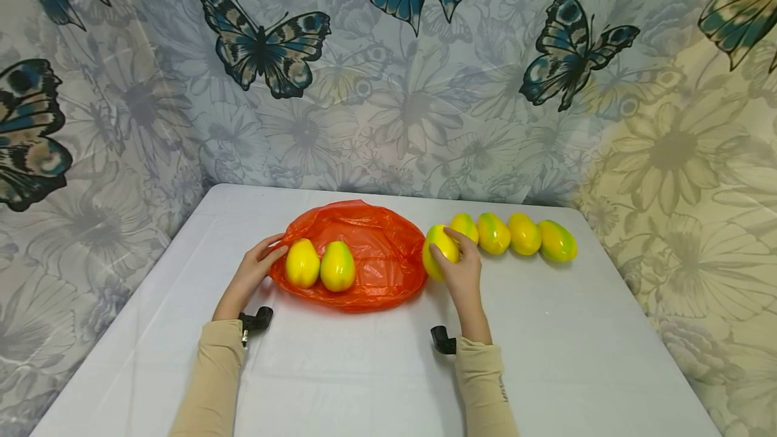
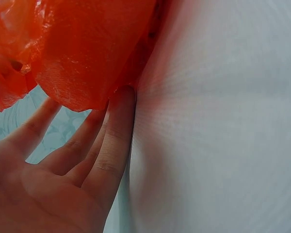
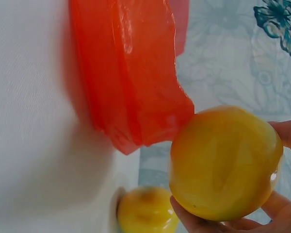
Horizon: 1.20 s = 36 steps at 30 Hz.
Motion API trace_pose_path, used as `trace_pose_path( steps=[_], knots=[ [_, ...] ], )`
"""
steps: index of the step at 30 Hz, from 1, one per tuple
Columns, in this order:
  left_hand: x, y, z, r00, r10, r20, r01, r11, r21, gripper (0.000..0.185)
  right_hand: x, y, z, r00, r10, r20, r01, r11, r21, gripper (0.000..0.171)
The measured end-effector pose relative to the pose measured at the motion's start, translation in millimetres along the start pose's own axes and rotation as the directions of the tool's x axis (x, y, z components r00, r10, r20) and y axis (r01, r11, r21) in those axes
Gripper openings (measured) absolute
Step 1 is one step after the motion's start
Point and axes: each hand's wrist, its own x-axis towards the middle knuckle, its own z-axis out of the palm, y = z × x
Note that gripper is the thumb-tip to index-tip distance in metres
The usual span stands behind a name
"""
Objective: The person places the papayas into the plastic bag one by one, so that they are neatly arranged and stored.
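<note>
A red plastic bag (image 1: 382,241) lies spread with its mouth open on the white table. Two yellow-green mangoes (image 1: 338,266) sit side by side in its left part. My left hand (image 1: 255,268) is at the bag's left edge; in the left wrist view its extended fingers (image 2: 114,141) reach under the red plastic, their tips hidden by it. My right hand (image 1: 464,272) grips another mango (image 1: 440,253) between thumb and fingers beside the bag's right rim. In the right wrist view this held mango (image 3: 225,162) is raised off the table and overlaps the bag's edge.
Several more mangoes (image 1: 525,234) form a row on the white table (image 1: 583,342), to the right of the bag. A butterfly-patterned cloth (image 1: 413,106) hangs behind the table and along its sides. Each wrist carries a small black camera (image 1: 443,340).
</note>
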Motion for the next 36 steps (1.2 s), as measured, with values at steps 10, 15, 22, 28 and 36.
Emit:
trace_pose_path(
  steps=[10,15,22,28,36],
  knots=[
    [-4.9,6.4,1.8,1.0,0.001,-0.003,-0.001,1.0,-0.001,0.056,-4,-8,9,0.999,-0.024,0.021,0.024,0.999,0.024,0.047],
    [-4.1,5.6,1.8,1.0,0.006,-0.003,-0.006,1.0,0.004,0.055,-6,-11,15,0.999,-0.044,0.03,0.043,0.998,0.034,0.046],
    [-2.9,4.7,2.0,1.0,-0.002,-0.002,0.002,1.0,-0.003,0.056,-8,-14,23,0.998,-0.045,0.045,0.044,0.999,0.025,0.045],
    [-3.8,6.1,2.6,1.0,-0.01,0.003,0.01,1.0,-0.022,0.056,-10,-17,30,0.997,-0.06,0.058,0.058,0.998,0.034,0.045],
    [-1.9,3.8,2.1,1.0,-0.006,0.001,0.006,1.0,-0.022,0.055,-10,-21,38,0.995,-0.065,0.078,0.063,0.998,0.031,0.045]
  ],
)
